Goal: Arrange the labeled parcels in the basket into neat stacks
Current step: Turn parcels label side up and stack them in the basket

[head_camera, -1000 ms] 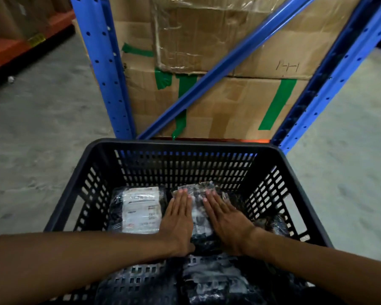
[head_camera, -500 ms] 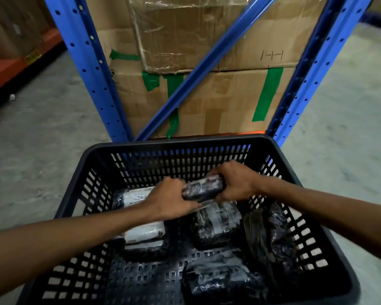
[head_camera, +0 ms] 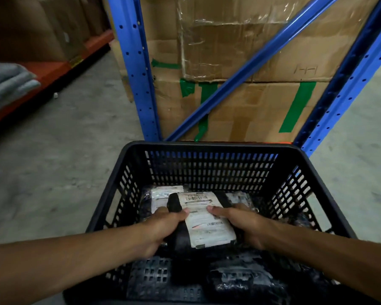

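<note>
While both hands gripped it, the black parcel (head_camera: 201,221) sat label-up over the middle of the basket (head_camera: 209,148), raised above the floor of it. Left hand (head_camera: 163,227) clasped its left edge; right hand (head_camera: 243,225) clasped its right edge, thumbs on the white label (head_camera: 205,219). Further wrapped parcels: one labeled at the far left corner (head_camera: 161,197), one at the near edge (head_camera: 240,280). Behind the basket: blue rack (head_camera: 136,69), cardboard cartons (head_camera: 240,106).

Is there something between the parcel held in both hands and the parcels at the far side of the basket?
Nothing visible. The held parcel, gripped by the left hand and right hand, hangs just above the labeled parcel by the basket's far wall, with only open space between.
</note>
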